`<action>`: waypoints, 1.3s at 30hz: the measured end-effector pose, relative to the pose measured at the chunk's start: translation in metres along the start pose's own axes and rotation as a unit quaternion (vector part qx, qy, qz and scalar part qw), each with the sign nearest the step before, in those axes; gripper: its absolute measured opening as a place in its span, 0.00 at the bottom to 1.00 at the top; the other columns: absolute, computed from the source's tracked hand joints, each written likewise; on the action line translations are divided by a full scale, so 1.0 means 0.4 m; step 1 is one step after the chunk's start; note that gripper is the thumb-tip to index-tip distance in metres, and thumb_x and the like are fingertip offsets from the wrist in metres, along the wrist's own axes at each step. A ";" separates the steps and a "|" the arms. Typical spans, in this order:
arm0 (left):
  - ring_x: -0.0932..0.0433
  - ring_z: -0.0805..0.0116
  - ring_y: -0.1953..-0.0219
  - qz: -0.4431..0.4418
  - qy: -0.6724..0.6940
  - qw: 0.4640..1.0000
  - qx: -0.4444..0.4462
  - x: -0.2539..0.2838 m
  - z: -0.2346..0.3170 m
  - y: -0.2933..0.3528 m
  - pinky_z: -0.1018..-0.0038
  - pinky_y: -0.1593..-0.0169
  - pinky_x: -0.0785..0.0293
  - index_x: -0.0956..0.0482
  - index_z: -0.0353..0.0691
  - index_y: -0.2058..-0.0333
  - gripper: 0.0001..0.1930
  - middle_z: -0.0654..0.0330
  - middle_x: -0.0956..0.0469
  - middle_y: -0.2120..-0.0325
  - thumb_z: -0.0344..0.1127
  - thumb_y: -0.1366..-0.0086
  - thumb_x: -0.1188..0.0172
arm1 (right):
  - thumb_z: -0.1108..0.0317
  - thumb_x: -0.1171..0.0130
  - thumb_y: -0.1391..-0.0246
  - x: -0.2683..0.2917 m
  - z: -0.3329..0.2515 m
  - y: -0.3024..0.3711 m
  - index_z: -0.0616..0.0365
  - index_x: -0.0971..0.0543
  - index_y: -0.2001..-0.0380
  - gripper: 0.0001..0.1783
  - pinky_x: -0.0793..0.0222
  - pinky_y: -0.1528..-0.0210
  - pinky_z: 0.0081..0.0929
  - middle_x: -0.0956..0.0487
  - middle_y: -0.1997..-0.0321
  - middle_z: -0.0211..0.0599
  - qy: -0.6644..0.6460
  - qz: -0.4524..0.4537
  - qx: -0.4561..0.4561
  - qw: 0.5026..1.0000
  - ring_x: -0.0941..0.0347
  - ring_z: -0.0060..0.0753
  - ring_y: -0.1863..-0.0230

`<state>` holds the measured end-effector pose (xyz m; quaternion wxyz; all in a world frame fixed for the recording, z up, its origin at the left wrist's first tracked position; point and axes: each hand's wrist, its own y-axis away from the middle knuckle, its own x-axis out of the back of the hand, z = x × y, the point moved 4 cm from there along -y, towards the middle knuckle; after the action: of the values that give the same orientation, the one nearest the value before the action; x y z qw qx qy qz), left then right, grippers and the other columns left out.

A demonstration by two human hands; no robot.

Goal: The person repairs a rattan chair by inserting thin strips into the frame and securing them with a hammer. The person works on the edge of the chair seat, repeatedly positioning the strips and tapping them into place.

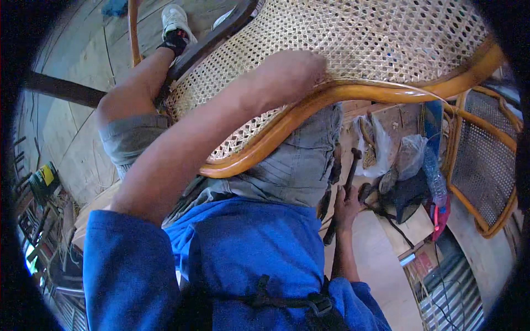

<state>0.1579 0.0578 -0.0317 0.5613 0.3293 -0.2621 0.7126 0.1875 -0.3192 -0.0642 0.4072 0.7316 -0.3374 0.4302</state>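
A woven cane panel (pixel 353 33) in a curved, glossy orange-brown wooden frame (pixel 342 95) lies across my lap. My left hand (pixel 295 71) rests on the weave beside the frame's near edge, closed, with its fingertips hidden. From beside it a thin pale cane strand (pixel 408 86) runs right along the frame and bends past its edge. Lower right, next to my thigh, my right hand (pixel 346 203) is wrapped round the dark handle of a hammer (pixel 351 171), whose head points away from me.
Plastic bags (pixel 375 146), a clear bottle (pixel 434 171) and a black cloth-like item (pixel 406 193) lie at the right. Beyond stands another cane-panelled frame (pixel 486 154). A dark wooden bar (pixel 66 89) lies at the left, and corrugated metal (pixel 455 292) shows at lower right.
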 end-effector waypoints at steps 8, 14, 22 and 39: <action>0.25 0.51 0.71 0.026 0.195 0.966 0.166 0.041 0.107 0.172 0.64 0.66 0.29 0.25 0.34 0.69 0.13 0.50 0.25 0.74 0.40 0.38 0.48 | 0.61 0.47 0.45 -0.053 0.035 0.065 0.58 0.26 0.60 0.13 0.33 0.60 0.39 0.25 0.61 0.48 -0.042 -0.006 0.039 0.998 0.29 0.50 0.58; 0.25 0.51 0.73 0.121 0.183 0.971 0.095 -0.009 0.148 0.219 0.62 0.70 0.28 0.26 0.38 0.74 0.12 0.52 0.26 0.77 0.41 0.41 0.44 | 0.64 0.50 0.43 0.013 0.064 -0.034 0.62 0.24 0.65 0.12 0.34 0.60 0.36 0.25 0.67 0.48 0.006 0.037 -0.003 0.999 0.28 0.47 0.62; 0.24 0.54 0.74 0.163 0.133 0.976 0.059 -0.019 0.150 0.214 0.64 0.70 0.26 0.24 0.39 0.71 0.07 0.55 0.25 0.77 0.36 0.43 0.42 | 0.68 0.50 0.46 0.086 0.018 -0.243 0.58 0.26 0.61 0.10 0.34 0.57 0.42 0.26 0.61 0.48 0.047 0.127 0.097 0.986 0.30 0.53 0.58; 0.24 0.53 0.71 0.175 0.116 0.976 0.050 -0.027 0.144 0.221 0.63 0.68 0.26 0.24 0.38 0.69 0.08 0.53 0.24 0.74 0.37 0.41 0.44 | 0.71 0.49 0.46 0.089 0.109 -0.256 0.61 0.26 0.63 0.08 0.36 0.74 0.24 0.26 0.76 0.32 -0.212 -0.002 -0.044 0.976 0.31 0.25 0.77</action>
<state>0.0835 -0.0125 -0.0031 0.4372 0.2205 -0.2128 0.8455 0.3035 -0.3177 -0.0763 0.3589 0.7881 -0.4333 0.2496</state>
